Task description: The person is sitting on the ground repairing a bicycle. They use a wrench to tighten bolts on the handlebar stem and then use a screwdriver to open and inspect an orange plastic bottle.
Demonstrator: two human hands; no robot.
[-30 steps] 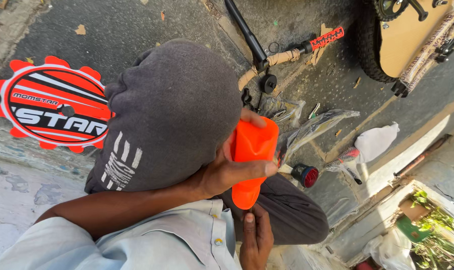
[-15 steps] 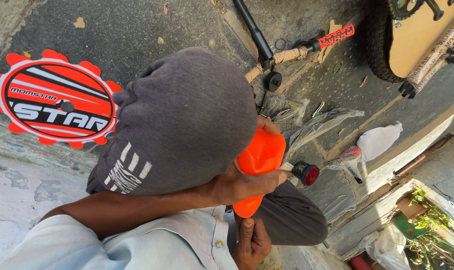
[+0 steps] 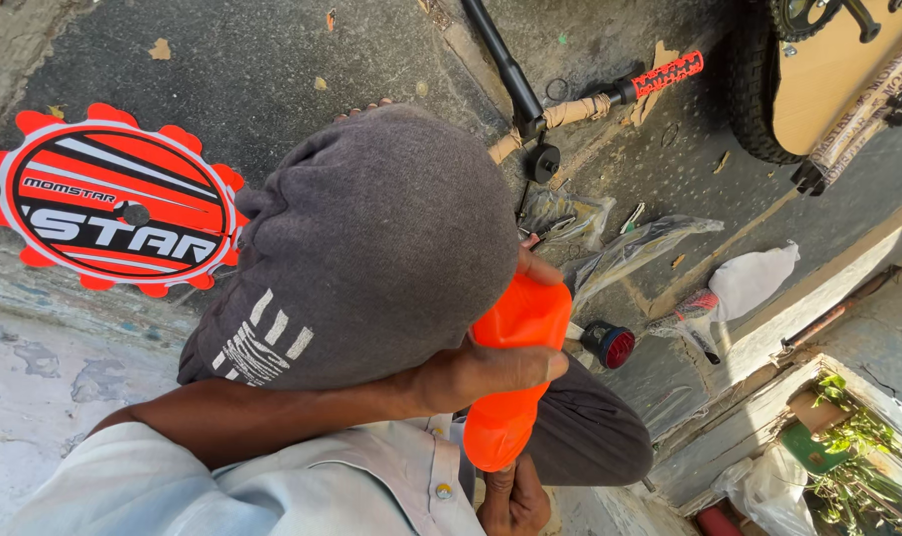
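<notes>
An orange plastic mudguard (image 3: 515, 328) stands nearly upright beside my raised knee in grey trousers (image 3: 371, 248). My left hand (image 3: 485, 372) comes across from the lower left in a pale blue sleeve and is wrapped around the guard's middle. My right hand (image 3: 515, 496) grips its lower end at the bottom edge of the view. A round red reflector (image 3: 608, 344) on a short stem sticks out from the guard's right side.
A red, white and black gear-shaped disc (image 3: 113, 203) lies on the ground at left. A black tube with a red grip (image 3: 669, 71), clear plastic bags (image 3: 629, 248), a white bag (image 3: 759, 278) and a bicycle wheel (image 3: 759, 89) lie to the right. A concrete ledge (image 3: 768, 397) runs at lower right.
The mudguard has tilted and shifted slightly right in my hands, and my left hand has closed further around its middle. The view has drifted a little.
</notes>
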